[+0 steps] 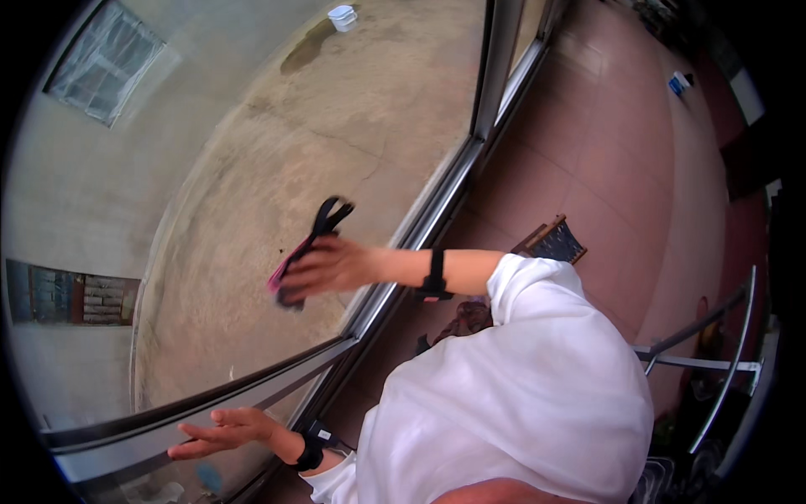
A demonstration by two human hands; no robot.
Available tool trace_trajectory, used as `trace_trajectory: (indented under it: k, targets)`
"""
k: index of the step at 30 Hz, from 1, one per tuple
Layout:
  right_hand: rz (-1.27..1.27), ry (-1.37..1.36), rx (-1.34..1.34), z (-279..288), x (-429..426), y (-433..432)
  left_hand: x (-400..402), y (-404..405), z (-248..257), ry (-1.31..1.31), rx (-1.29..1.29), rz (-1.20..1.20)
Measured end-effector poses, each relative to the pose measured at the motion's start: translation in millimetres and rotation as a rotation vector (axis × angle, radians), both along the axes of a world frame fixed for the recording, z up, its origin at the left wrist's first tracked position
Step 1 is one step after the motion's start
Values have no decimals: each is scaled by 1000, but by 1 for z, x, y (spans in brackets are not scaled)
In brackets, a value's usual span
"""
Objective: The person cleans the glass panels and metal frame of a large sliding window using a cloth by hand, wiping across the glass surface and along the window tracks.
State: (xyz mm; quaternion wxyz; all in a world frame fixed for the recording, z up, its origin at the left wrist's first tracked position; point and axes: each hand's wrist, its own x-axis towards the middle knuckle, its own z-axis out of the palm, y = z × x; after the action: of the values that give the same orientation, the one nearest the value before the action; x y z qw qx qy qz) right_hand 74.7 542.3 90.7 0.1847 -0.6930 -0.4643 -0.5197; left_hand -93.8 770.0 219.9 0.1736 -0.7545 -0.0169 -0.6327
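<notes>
My right hand, blurred by motion, is at the large window, with the concrete yard behind it. It holds a black-and-pink handheld item with a black loop at one end. The fingers cover most of it, so its exact kind is unclear. Lower down, my left hand is empty, its fingers apart. It lies over the metal window rail, but whether it touches the rail I cannot tell. Both wrists wear black bands.
The metal window frame runs diagonally between yard and tiled floor. A small wooden-framed stool stands near my right elbow. At right is a metal tube frame. A blue-and-white container lies farther off. Outside sits a white bucket.
</notes>
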Motion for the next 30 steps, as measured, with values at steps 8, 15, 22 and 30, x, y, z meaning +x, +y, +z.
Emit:
trace_trajectory:
  k: [8,15,22,30]
  targets:
    - [-262,260,510,-12,125,-176,-2,3,0,-8,-7,193]
    - [-654,574,910,-43,249,-289,0,7,-2,-25,30,292]
    - [-180,814,1563,-128,246,-263,-2,9,-5,-19,-43,298]
    - [-98,1535,2007,-191,121,-96,-1,2,-12,73,-99,121]
